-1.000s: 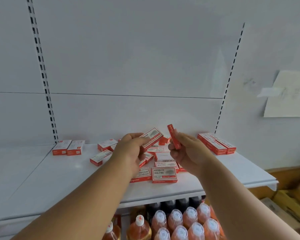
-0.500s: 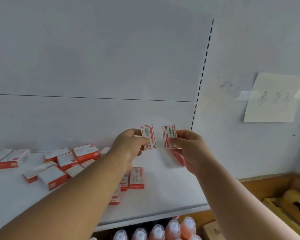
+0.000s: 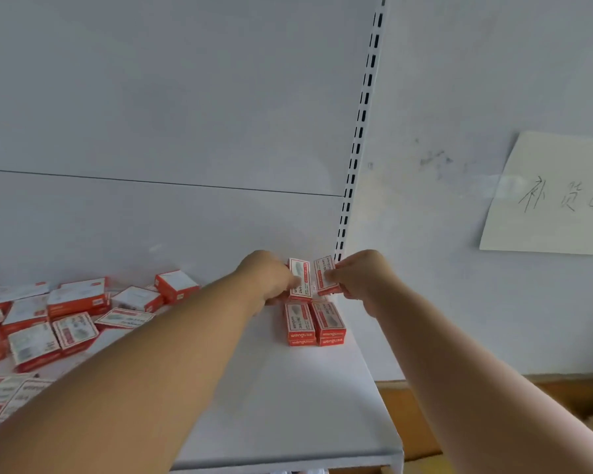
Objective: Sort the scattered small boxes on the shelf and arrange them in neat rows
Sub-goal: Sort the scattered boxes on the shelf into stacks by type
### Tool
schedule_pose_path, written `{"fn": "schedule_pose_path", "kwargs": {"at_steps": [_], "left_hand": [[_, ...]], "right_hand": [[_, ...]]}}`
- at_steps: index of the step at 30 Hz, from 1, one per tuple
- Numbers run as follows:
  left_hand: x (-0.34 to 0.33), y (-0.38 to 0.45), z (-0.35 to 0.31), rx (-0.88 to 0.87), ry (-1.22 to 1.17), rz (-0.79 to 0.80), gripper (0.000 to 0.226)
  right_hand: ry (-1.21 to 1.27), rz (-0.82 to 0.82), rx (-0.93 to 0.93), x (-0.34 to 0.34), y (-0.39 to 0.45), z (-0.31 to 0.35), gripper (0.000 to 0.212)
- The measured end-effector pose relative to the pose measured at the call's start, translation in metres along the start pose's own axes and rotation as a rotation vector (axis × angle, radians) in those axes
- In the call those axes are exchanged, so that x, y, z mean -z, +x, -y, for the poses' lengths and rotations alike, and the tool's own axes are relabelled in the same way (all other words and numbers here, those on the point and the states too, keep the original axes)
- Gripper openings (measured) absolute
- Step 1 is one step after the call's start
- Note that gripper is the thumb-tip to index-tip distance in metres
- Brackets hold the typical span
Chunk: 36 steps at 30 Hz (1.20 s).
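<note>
Boxes in two states. Neat start at the shelf's [image 3: 322, 405] right end: two small stacks [image 3: 315, 323] side by side against the back corner. Just behind them, two more boxes, one pinched in left hand [image 3: 271, 280], box [image 3: 300, 278] tilted up; other box [image 3: 326, 274] pinched in right hand [image 3: 360, 277]. Jumbled heap [image 3: 65, 316] to the left, unsorted. Judged early: most of the job left.
</note>
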State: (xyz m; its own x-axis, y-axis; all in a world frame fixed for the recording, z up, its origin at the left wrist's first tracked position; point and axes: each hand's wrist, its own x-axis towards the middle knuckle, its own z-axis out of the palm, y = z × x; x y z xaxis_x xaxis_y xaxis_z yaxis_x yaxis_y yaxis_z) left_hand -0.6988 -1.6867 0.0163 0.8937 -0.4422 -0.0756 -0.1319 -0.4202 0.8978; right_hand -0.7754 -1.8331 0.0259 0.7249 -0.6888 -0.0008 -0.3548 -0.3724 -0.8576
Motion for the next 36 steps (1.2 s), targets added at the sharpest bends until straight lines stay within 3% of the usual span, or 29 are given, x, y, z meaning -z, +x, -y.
{"fn": "schedule_pose_path", "kwargs": {"at_steps": [8,11,17,27,32,36], "left_hand": [[-0.011,0.014,0.013,0.044,0.186,-0.153,0.013],[-0.015,0.009,0.011,-0.01,0.227,-0.219,0.011],[0.003,0.003,0.018,-0.07,0.251,-0.312,0.01],[0.09,-0.025,0.049,-0.136,0.466,-0.302,0.011],[0.151,-0.031,0.076,-0.149,0.498,-0.361,0.017],[0.196,-0.03,0.098,-0.188,0.615,-0.407,0.023]], "right_hand": [[-0.45,0.1,0.051,-0.011,0.013,0.0,0.034],[-0.527,0.107,0.139,-0.009,0.011,0.0,0.032],[-0.428,-0.002,0.297,-0.018,-0.005,0.012,0.022],[-0.346,0.007,0.43,-0.09,-0.045,0.066,0.01],[-0.379,0.067,0.452,-0.143,-0.067,0.084,0.013],[-0.544,0.233,0.415,-0.179,-0.083,0.099,0.034]]}}
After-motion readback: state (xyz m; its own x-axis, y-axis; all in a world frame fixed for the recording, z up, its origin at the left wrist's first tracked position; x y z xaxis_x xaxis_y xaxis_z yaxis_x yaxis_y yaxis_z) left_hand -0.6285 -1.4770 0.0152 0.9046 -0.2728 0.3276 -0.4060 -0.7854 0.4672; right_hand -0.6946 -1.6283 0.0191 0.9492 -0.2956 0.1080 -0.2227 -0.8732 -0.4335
